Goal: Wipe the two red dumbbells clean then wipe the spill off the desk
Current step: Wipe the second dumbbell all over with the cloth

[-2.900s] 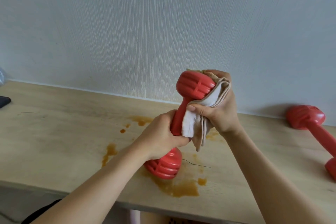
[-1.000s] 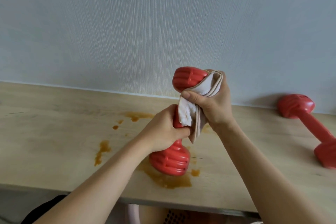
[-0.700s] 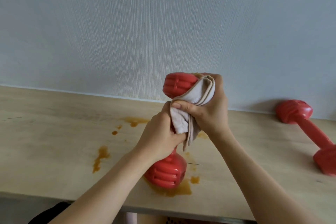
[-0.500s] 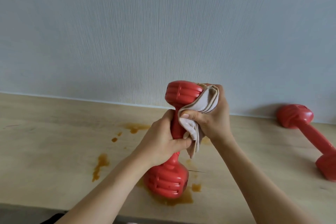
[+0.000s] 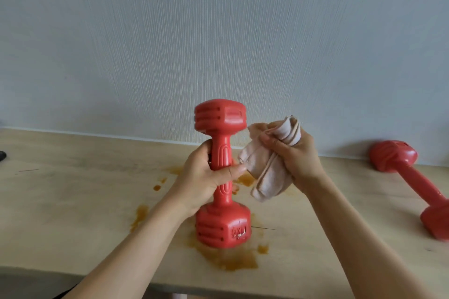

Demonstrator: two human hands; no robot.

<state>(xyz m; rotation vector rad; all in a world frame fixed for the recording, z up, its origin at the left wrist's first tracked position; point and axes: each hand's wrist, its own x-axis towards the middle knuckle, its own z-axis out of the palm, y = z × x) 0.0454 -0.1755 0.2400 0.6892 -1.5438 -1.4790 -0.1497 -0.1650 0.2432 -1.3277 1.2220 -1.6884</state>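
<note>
The left hand is wrapped around the handle of a red dumbbell, holding it upright above the desk; whether its lower end touches the wood is hard to say. The right hand clutches a bunched beige cloth just beside the handle, apart from the upper head. A brown spill spreads under and around the dumbbell, partly hidden by it. The second dumbbell lies at the far right, its near end cut off by the edge. A dark object at the left edge is too clipped to identify.
</note>
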